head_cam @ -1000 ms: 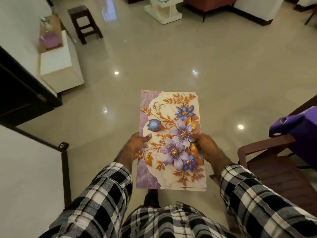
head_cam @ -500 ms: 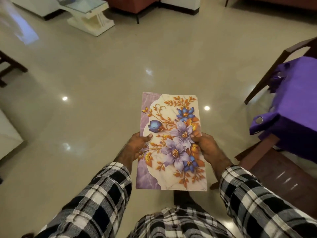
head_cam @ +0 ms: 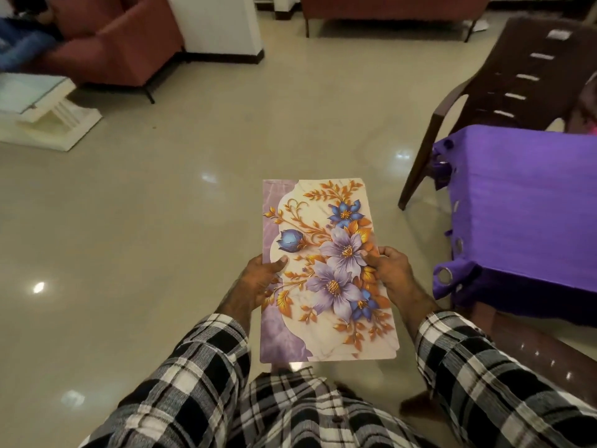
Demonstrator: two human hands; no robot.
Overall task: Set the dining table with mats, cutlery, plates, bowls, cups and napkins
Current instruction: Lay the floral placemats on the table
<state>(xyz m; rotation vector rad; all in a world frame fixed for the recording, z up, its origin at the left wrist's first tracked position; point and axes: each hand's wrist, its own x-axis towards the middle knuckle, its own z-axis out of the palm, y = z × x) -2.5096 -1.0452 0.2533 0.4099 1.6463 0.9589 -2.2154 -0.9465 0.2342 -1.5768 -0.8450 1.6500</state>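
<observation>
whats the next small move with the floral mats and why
Probably swing the floral mats rightward over the purple-covered table and lay one down. Both the left hand and the right hand grip the mats by their side edges over bare floor, the table sits just to the right, and no mat shows on its visible part.

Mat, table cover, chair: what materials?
Mat: likely stiff plastic or laminate, printed florals; stays flat held by left hand and right hand. Table cover: purple woven fabric, metal eyelets, draping. Chair: brown moulded plastic, probably; slotted back.
</observation>
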